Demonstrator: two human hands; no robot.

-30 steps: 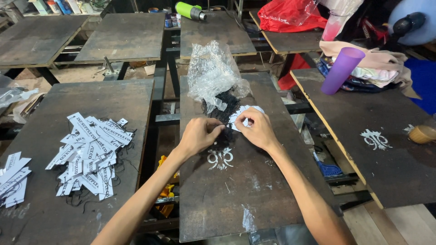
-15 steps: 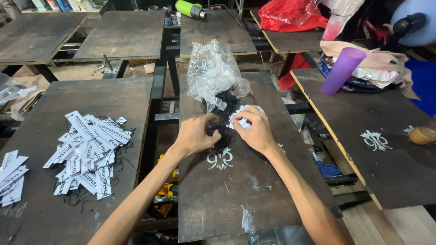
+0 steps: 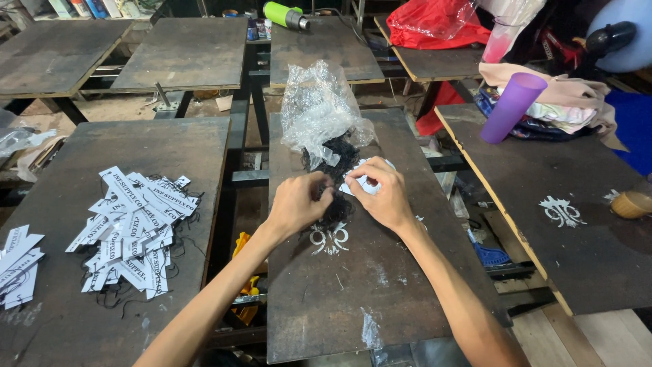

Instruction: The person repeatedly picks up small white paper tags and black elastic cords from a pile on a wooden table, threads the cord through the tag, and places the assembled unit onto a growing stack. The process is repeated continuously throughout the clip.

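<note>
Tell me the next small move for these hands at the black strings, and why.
Probably pull one string free with the left hand while the right hand steadies the white tag. The black strings lie tangled between both hands below the clear bag, and the left fingers already pinch at them, so separating a single strand looks like the nearest step.

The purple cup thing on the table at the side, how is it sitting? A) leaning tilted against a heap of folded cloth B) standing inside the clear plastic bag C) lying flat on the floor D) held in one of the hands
A: the purple tube leans at a slant on the heap of folded cloth, far from both hands, which are busy at the middle board.
</note>
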